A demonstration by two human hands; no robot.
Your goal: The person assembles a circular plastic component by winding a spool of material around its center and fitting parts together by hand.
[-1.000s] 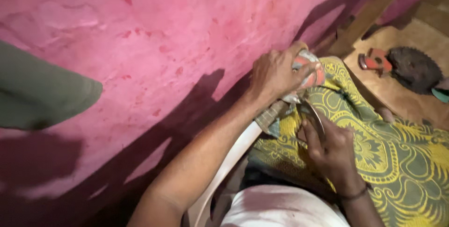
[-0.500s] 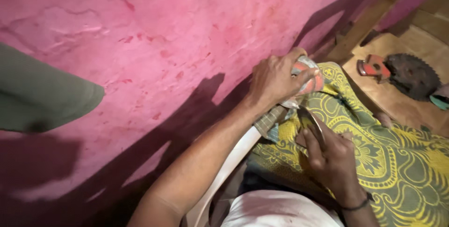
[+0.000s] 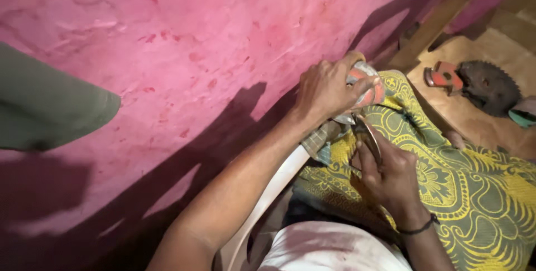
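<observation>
My left hand (image 3: 326, 88) is closed around a small round object with an orange and silver body (image 3: 369, 85), held just off the pink wall. My right hand (image 3: 386, 171) is below it and grips a thin dark metal tool (image 3: 367, 132) whose tip meets the underside of that round object. Both hands work over my lap, which is covered by a yellow and green patterned cloth (image 3: 474, 193). A dark band sits on my right wrist.
A rough pink wall (image 3: 184, 64) fills the left and top. A white plastic chair arm (image 3: 268, 198) runs under my left forearm. On the brown floor at right lie a toothed circular saw blade (image 3: 490, 87) and an orange tool part (image 3: 444, 75). A grey-green shape (image 3: 50, 106) juts in at left.
The view has shifted slightly; both hands stay together on the round object, with my right hand turning the metal tool a little against it.
</observation>
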